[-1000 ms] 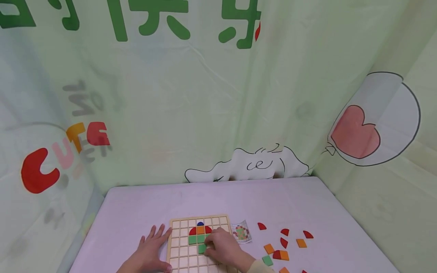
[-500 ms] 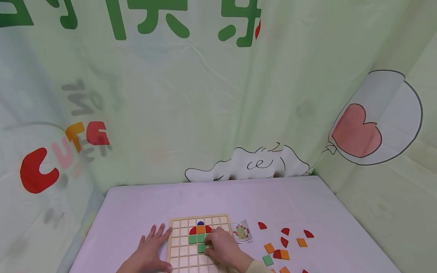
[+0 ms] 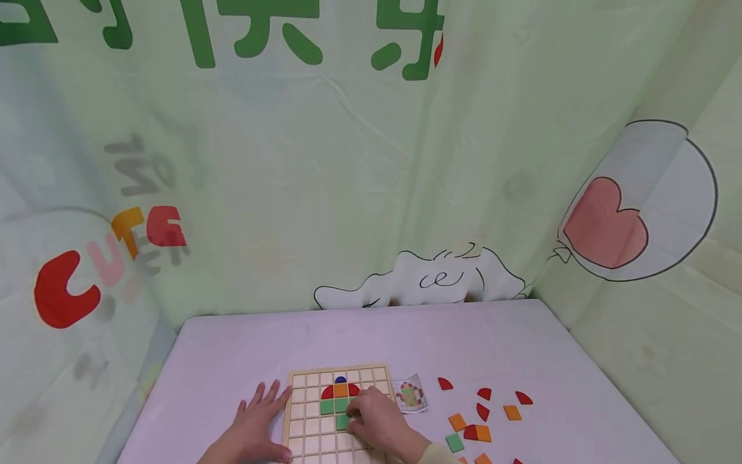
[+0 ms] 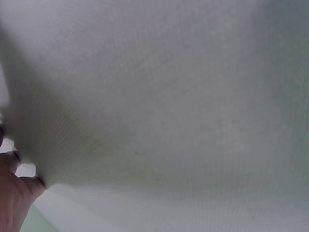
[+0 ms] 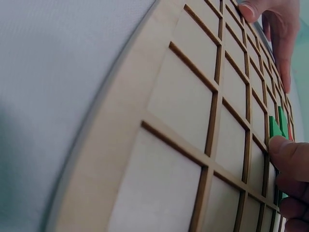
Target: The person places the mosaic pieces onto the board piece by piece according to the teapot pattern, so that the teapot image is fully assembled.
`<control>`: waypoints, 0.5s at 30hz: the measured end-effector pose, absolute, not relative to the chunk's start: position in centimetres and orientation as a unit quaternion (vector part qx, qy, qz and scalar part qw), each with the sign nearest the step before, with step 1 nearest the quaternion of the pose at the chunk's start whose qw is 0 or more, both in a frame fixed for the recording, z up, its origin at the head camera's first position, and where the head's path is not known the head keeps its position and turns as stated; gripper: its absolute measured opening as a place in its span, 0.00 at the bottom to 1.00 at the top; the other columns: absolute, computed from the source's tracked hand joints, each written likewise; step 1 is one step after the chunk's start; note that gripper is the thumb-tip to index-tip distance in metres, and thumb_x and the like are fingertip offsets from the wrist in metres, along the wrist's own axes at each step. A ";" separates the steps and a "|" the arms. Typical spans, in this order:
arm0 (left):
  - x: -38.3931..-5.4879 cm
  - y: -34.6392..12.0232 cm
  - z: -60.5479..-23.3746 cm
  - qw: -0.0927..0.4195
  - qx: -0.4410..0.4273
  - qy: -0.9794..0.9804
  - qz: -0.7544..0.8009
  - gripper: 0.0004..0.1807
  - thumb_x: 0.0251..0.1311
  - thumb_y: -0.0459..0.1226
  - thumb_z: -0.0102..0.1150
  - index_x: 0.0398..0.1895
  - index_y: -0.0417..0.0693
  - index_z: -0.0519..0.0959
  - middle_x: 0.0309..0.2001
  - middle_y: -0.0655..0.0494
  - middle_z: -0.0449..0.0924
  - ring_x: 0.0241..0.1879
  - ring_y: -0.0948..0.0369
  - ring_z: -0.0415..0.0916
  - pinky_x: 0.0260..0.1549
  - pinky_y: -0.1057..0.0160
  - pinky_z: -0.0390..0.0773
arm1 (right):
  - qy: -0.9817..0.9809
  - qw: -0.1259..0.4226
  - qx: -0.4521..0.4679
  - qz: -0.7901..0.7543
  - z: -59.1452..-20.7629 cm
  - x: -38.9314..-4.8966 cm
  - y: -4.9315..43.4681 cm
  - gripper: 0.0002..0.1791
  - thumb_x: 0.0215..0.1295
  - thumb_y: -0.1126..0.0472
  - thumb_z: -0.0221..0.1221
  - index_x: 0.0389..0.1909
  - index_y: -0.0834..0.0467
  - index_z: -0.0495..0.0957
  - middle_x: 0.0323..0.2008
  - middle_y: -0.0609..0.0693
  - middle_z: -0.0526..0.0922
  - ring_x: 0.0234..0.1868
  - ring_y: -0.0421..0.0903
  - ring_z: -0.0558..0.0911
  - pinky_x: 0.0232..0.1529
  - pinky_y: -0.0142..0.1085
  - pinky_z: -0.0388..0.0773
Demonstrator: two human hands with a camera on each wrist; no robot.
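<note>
A wooden grid board [image 3: 297, 426] lies on the table, holding a blue piece [image 3: 341, 379], red quarter-circles [image 3: 327, 392], an orange square tile [image 3: 341, 390] and green square tiles [image 3: 327, 406]. Fingers spread, my left hand [image 3: 250, 426] rests along the board's left edge. My right hand [image 3: 379, 419] is over the board, its thumb and curled fingers pinching a green square tile [image 5: 273, 126] at the lower green row. Part of that tile is hidden by the fingers. Pale cloth fills most of the left wrist view, with left fingertips [image 4: 37, 184] at its corner.
A small printed pattern card [image 3: 410, 394] lies right of the board. Farther right are scattered loose pieces: red quarter-circles [image 3: 444, 384], orange squares [image 3: 513, 412] and a green square [image 3: 455, 443]. Printed curtains [image 3: 278, 193] stand behind and beside the table [image 3: 232, 341].
The head view has shifted very slightly. Both hands and the pieces stay where they were.
</note>
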State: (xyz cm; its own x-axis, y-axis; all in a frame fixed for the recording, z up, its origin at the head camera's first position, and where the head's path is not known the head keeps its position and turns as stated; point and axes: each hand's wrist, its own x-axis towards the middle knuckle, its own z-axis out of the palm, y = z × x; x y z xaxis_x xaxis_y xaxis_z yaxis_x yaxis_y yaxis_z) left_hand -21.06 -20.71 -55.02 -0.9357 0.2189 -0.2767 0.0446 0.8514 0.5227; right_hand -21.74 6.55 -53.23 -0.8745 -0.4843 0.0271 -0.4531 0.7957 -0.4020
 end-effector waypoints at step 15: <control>-21.1 -20.6 -55.2 0.168 0.065 0.949 0.259 0.70 0.25 0.60 0.85 0.78 0.48 0.63 0.80 0.37 0.53 0.80 0.31 0.40 0.69 0.20 0.42 | 0.939 0.036 -0.243 -0.239 -53.5 -21.7 6.7 0.07 0.54 0.58 0.75 0.33 0.54 0.90 0.30 0.39 0.85 0.33 0.32 0.71 0.36 0.28 0.74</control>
